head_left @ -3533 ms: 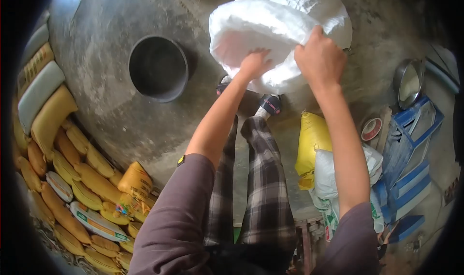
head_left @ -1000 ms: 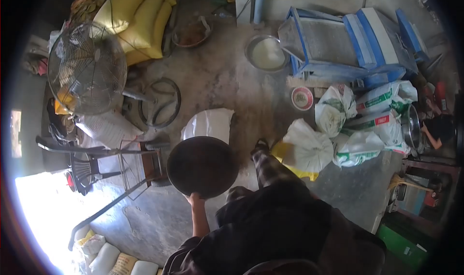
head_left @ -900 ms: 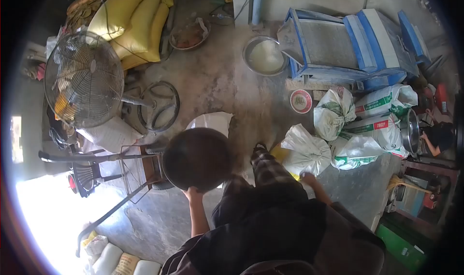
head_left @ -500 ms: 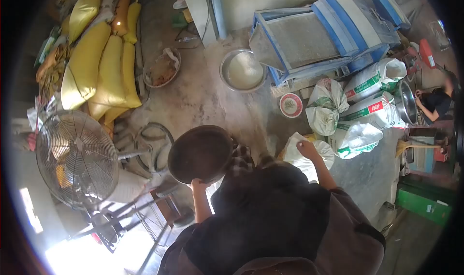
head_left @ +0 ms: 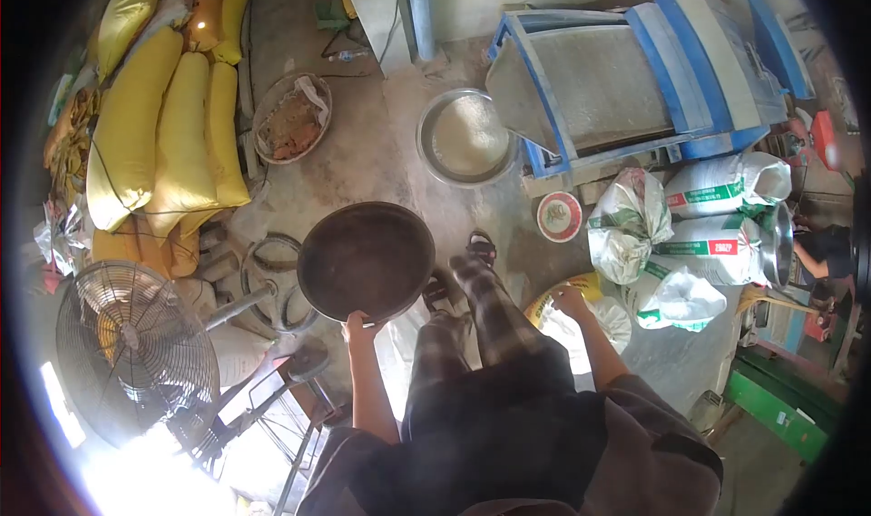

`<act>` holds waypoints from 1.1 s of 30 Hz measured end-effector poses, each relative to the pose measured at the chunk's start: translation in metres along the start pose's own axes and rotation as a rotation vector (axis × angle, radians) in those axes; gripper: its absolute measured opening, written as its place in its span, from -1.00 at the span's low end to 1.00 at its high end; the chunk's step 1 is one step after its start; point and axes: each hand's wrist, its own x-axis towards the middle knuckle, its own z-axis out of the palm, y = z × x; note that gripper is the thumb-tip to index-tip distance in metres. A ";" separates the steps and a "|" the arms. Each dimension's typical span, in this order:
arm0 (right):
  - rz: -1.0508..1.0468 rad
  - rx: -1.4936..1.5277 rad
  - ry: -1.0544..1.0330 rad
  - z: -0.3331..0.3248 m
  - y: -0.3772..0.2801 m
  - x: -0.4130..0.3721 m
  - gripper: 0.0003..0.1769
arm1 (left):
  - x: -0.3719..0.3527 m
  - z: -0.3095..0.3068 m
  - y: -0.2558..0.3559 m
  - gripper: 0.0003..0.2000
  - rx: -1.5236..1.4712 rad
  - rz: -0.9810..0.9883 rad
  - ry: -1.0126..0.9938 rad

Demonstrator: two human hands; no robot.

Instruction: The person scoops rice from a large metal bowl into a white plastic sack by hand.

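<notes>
- Blue-framed machine (head_left: 594, 85), far R.
- Stuffed yellow sacks (head_left: 136, 126), far L.
- Pedestal fan (head_left: 136, 353) below 'em.
- Round black tub (head_left: 366, 260), in front, just L of the legs.
- Metal basin (head_left: 432, 157) w/ pale contents, nr machine.
- Red-rimmed bowl (head_left: 542, 218).
- L hand (head_left: 361, 326) grasping tub rim; R hand (head_left: 570, 301) curled above white sack (head_left: 610, 327), can't tell if gripping.
</notes>
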 end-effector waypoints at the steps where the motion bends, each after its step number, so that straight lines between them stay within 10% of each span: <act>1: 0.002 -0.011 -0.062 0.004 0.002 0.030 -0.77 | 0.013 0.005 0.007 -0.42 0.054 0.002 -0.023; 3: -0.116 -0.100 -0.096 0.015 0.007 0.095 -0.77 | 0.042 0.040 -0.019 -0.42 0.108 0.010 -0.039; 5: -0.353 -0.291 -0.143 0.043 0.021 0.195 -0.75 | 0.091 0.133 -0.116 -0.48 -0.774 -0.364 -0.232; 6: -0.360 -0.288 -0.131 0.059 0.029 0.237 -0.75 | 0.101 0.079 -0.021 -0.61 -0.269 -0.253 -0.379; 7: -0.505 -0.525 -0.126 0.075 0.039 0.278 -0.73 | 0.111 0.117 -0.071 -0.76 -1.055 -0.572 -0.301; 10: -0.526 -0.557 -0.025 0.121 0.061 0.379 -0.63 | 0.144 0.155 -0.078 -0.69 -1.367 -0.577 -0.215; 12: -0.408 -0.353 0.065 0.132 0.023 0.411 -0.54 | 0.183 0.190 -0.094 -0.62 -1.589 -1.177 -0.025; 13: -0.024 0.220 0.160 0.118 -0.025 0.406 -0.34 | 0.194 0.207 -0.093 -0.62 -1.591 -1.179 -0.029; 21: 0.072 0.913 0.230 0.158 -0.018 0.528 -0.16 | 0.278 0.281 -0.095 -0.56 -1.664 -0.604 0.057; 33: -0.104 1.235 -0.028 0.172 -0.033 0.539 -0.22 | 0.401 0.236 0.101 -0.57 -1.039 -0.239 -0.209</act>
